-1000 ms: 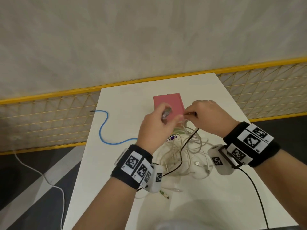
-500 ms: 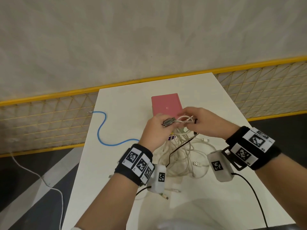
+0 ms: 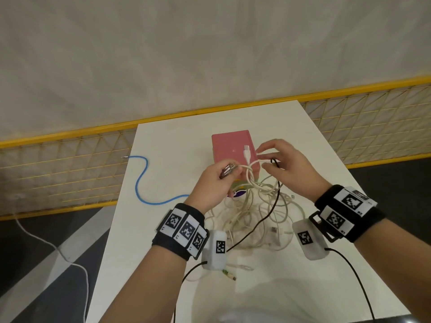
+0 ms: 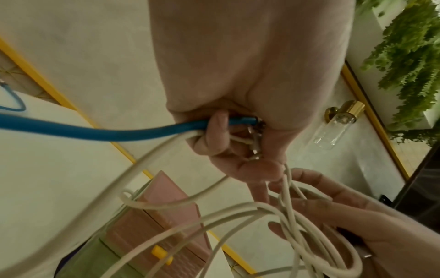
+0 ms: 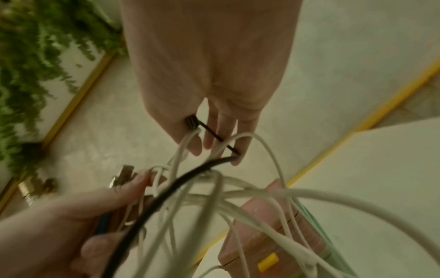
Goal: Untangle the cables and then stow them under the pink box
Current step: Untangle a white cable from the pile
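While my left hand (image 3: 213, 183) is pinching gathered plugs (image 3: 65, 171), my right hand (image 3: 285, 165) is hooking white cables (image 3: 250, 180); untangling is continuing; next, I judge, drawing one loop free.

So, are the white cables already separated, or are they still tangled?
Still tangled. The white cables lie in overlapping loops on the table, and strands run up to the left hand and right hand.

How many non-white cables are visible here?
2. A blue cable snakes across the table's left side into the left hand; a black cable runs up through the white tangle to the right hand. Others may be buried.
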`<act>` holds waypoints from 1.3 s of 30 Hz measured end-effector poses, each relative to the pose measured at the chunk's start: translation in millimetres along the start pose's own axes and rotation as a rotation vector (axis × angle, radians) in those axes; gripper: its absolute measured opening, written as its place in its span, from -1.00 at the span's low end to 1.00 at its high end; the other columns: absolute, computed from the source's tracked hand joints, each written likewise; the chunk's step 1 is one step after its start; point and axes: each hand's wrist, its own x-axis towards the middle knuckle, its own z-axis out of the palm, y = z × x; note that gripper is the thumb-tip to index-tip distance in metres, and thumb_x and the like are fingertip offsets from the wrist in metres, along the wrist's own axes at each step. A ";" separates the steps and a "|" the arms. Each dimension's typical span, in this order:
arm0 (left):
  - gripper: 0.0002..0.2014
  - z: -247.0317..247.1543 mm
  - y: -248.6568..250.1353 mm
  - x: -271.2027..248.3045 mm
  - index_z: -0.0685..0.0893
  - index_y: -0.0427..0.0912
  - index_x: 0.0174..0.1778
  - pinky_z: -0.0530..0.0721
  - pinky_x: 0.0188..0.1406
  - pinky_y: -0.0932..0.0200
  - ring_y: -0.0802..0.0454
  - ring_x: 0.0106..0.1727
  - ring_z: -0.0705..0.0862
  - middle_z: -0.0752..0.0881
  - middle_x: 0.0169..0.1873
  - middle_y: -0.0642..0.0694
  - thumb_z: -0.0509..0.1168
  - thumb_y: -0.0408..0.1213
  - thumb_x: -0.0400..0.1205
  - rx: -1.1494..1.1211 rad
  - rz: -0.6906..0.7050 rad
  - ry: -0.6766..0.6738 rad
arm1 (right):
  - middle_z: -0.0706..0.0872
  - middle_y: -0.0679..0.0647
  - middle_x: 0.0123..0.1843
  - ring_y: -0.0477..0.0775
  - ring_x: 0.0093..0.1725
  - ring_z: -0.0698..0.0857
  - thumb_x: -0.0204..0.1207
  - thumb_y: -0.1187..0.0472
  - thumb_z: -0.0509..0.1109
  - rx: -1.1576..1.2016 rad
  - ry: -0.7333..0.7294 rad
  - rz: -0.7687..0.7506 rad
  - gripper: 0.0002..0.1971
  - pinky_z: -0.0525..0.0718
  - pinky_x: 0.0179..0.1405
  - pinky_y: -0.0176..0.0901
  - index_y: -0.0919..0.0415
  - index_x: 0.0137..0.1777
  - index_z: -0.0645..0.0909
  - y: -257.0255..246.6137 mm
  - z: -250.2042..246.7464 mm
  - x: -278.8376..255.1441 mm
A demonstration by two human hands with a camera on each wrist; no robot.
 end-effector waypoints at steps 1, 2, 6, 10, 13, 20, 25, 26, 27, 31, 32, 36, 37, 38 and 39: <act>-0.85 0.5 0.9 0.5 0.70 -0.16 0.02 0.57 -0.41 0.39 0.17 -0.59 0.55 0.71 -0.46 0.19 0.24 -0.22 0.73 0.018 0.009 -0.026 | 0.63 0.03 0.22 -0.06 0.18 0.72 0.54 0.48 0.32 -0.032 -0.031 -0.034 -0.64 0.66 0.09 -0.25 -0.02 0.13 0.60 1.5 2.5 1.5; -0.87 1.5 2.8 0.0 0.70 -0.12 0.03 0.57 -0.38 0.35 0.19 -0.57 0.55 0.69 -0.48 0.24 0.25 -0.22 0.73 0.030 0.016 -0.043 | 0.69 0.02 0.17 -0.09 0.15 0.73 0.55 0.48 0.29 -0.068 -0.072 -0.055 -0.65 0.65 0.11 -0.29 0.02 0.13 0.64 2.5 4.8 2.9; -0.86 4.1 9.4 -0.6 0.72 -0.08 0.05 0.41 -0.39 0.39 0.28 -0.51 0.44 0.51 -0.61 0.29 0.26 -0.21 0.72 0.064 0.110 0.061 | 0.76 -0.24 -0.26 -0.28 -0.25 0.70 0.60 0.46 0.20 -0.329 -0.209 -0.037 -0.67 0.55 -0.22 -0.49 0.05 -0.05 0.69 8.5 9.5 6.2; -0.87 4.4 9.6 0.5 0.72 -0.13 0.07 0.57 -0.29 0.39 0.08 -0.33 0.65 0.74 -0.35 0.10 0.27 -0.28 0.71 -0.089 0.114 0.191 | 0.78 0.05 0.01 0.15 -0.06 0.72 0.63 0.32 0.10 -0.855 -0.303 0.037 -0.62 0.64 -0.14 -0.03 -0.06 0.32 0.54 11.5 10.9 7.9; -0.85 1.2 11.2 -2.3 0.70 -0.22 0.05 0.56 -0.38 0.42 0.22 -0.43 0.64 0.79 -0.18 -0.15 0.21 -0.34 0.74 -0.199 0.095 0.238 | 0.63 0.11 0.18 0.19 0.14 0.61 0.61 0.32 0.16 -1.110 -0.255 -0.012 -0.41 0.50 -0.04 -0.04 0.04 0.62 0.18 15.7 11.4 8.0; -0.82 -6.2 10.1 0.2 0.67 0.02 -0.10 0.54 -0.44 0.19 0.04 -0.53 0.51 0.79 -0.09 -0.13 0.19 -0.23 0.76 -0.152 0.049 0.248 | 0.69 -0.16 -0.12 -0.13 -0.08 0.67 0.55 0.09 0.42 -0.506 0.052 -0.378 -0.89 0.45 0.21 -0.04 0.06 0.02 0.68 1.0 19.4 -6.2; -0.84 -1.9 9.6 -1.8 0.66 -0.18 -0.02 0.55 -0.51 0.20 0.04 -0.61 0.47 0.79 -0.08 -0.25 0.20 -0.22 0.75 -0.235 0.007 0.230 | 0.77 -0.19 -0.08 -0.19 0.03 0.73 0.44 -0.02 0.49 -0.395 0.071 -0.028 -0.71 0.36 0.43 0.12 0.00 0.09 0.55 19.9 37.4 -8.0; -0.83 -2.1 10.1 -1.9 0.66 -0.21 -0.01 0.55 -0.53 0.22 0.05 -0.63 0.46 0.81 -0.09 -0.19 0.20 -0.23 0.75 -0.232 0.005 0.238 | 0.77 -0.17 -0.13 -0.16 -0.01 0.74 0.41 0.01 0.53 -0.320 0.075 0.003 -0.71 0.47 0.32 0.07 0.01 0.05 0.56 22.3 37.8 -8.5; -0.82 -3.1 10.4 -1.7 0.66 -0.21 -0.03 0.54 -0.55 0.23 0.06 -0.64 0.46 0.82 -0.12 -0.16 0.20 -0.23 0.75 -0.223 0.006 0.252 | 0.76 -0.15 -0.17 -0.13 -0.07 0.74 0.39 0.05 0.56 -0.254 0.071 0.015 -0.74 0.55 0.16 -0.05 0.03 -0.01 0.59 22.1 37.0 -8.7; -0.82 -12.0 2.2 1.8 0.69 -0.18 -0.12 0.46 -0.53 0.22 0.14 -0.63 0.45 0.74 -0.39 -0.11 0.23 -0.25 0.74 -0.175 -0.043 0.365 | 0.72 -0.10 -0.28 -0.10 -0.27 0.68 0.34 0.03 0.60 -0.379 0.086 -0.036 -0.75 0.52 -0.27 -0.32 0.04 -0.22 0.55 12.4 24.8 -5.4; -0.81 -13.2 -2.0 2.2 0.69 -0.23 -0.11 0.44 -0.48 0.18 0.15 -0.61 0.44 0.69 -0.44 -0.08 0.24 -0.24 0.73 -0.155 -0.061 0.376 | 0.70 -0.10 -0.31 -0.09 -0.32 0.65 0.33 0.00 0.59 -0.503 0.108 -0.069 -0.71 0.47 -0.32 -0.33 0.03 -0.27 0.51 9.9 21.5 -4.9; -0.72 -13.2 -9.1 1.6 0.66 -0.38 -0.09 0.41 -0.33 0.06 0.05 -0.49 0.40 0.55 -0.45 -0.09 0.26 -0.18 0.70 -0.090 -0.096 0.395 | 0.65 -0.09 -0.34 0.03 -0.43 0.59 0.40 0.09 0.53 -0.929 0.190 -0.325 -0.78 0.48 -0.26 -0.20 0.04 -0.33 0.54 7.9 14.9 -5.0; -0.72 -15.2 -9.2 2.0 0.66 -0.37 -0.10 0.42 -0.30 0.06 0.02 -0.45 0.40 0.52 -0.45 -0.07 0.26 -0.18 0.69 -0.087 -0.104 0.426 | 0.69 -0.10 -0.30 0.03 -0.40 0.62 0.40 0.14 0.52 -0.993 0.179 -0.392 -0.84 0.53 -0.18 -0.12 0.03 -0.29 0.58 9.2 13.5 -6.4; -0.75 -19.0 -8.8 2.5 0.69 -0.32 -0.14 0.43 -0.27 0.07 0.02 -0.42 0.41 0.52 -0.46 -0.02 0.26 -0.20 0.68 -0.095 -0.114 0.467 | 0.71 -0.11 -0.25 0.01 -0.37 0.64 0.40 0.17 0.51 -1.047 0.152 -0.445 -0.89 0.55 -0.10 -0.06 0.02 -0.24 0.61 12.9 11.4 -7.8; -0.79 -23.5 -8.2 3.5 0.72 -0.22 -0.19 0.44 -0.25 0.10 0.04 -0.40 0.43 0.52 -0.47 0.04 0.27 -0.22 0.68 -0.109 -0.122 0.509 | 0.73 -0.12 -0.20 -0.02 -0.33 0.67 0.40 0.19 0.50 -1.087 0.112 -0.474 -0.90 0.52 -0.02 -0.02 0.01 -0.19 0.63 16.6 8.4 -9.8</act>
